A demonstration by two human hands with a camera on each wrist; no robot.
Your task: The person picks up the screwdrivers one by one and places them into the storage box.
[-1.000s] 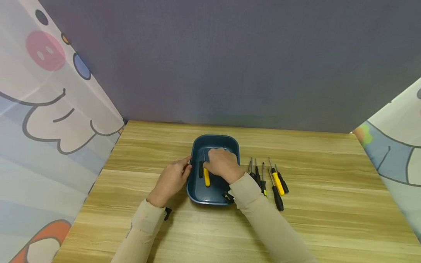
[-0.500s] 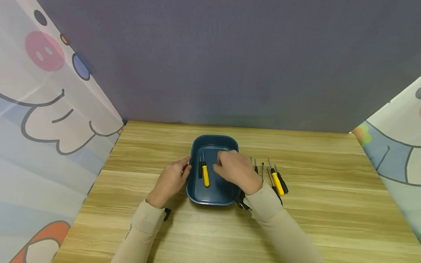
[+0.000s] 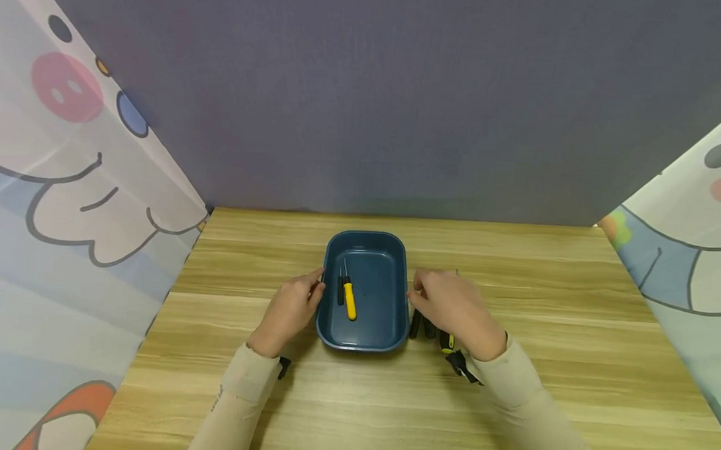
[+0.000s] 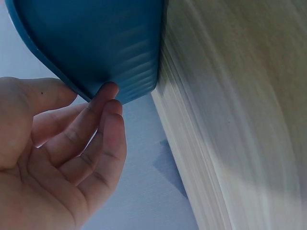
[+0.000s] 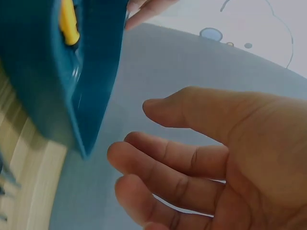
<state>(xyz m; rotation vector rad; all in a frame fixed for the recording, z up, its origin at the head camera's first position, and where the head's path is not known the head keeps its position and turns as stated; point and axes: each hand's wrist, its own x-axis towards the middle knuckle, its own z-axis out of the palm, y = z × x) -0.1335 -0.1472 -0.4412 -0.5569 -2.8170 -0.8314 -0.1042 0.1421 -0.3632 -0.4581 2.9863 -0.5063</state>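
Note:
My left hand (image 3: 290, 308) pinches the left rim of a dark blue plastic tray (image 3: 383, 302); in the left wrist view the thumb lies at the rim and the fingers against the outer wall. Inside the tray, toward its left side, lie a yellow-handled screwdriver (image 3: 350, 301) and a smaller black screwdriver (image 3: 341, 292). My right hand (image 3: 457, 308) is just right of the tray, over a group of screwdrivers, and hides most of them. In the right wrist view its fingers (image 5: 163, 177) are relaxed and apart from the thumb, with nothing between them.
Black handles (image 3: 414, 325) and a black-and-yellow handle (image 3: 446, 340) show below the right hand on the wooden table (image 3: 354, 403). A grey wall (image 3: 400, 107) stands behind the table, and cartoon-printed curtains (image 3: 49, 254) hang at both sides.
My right hand has left the yellow screwdriver in the tray and moved right, out over the screwdrivers on the table. My left hand stays at the tray's rim.

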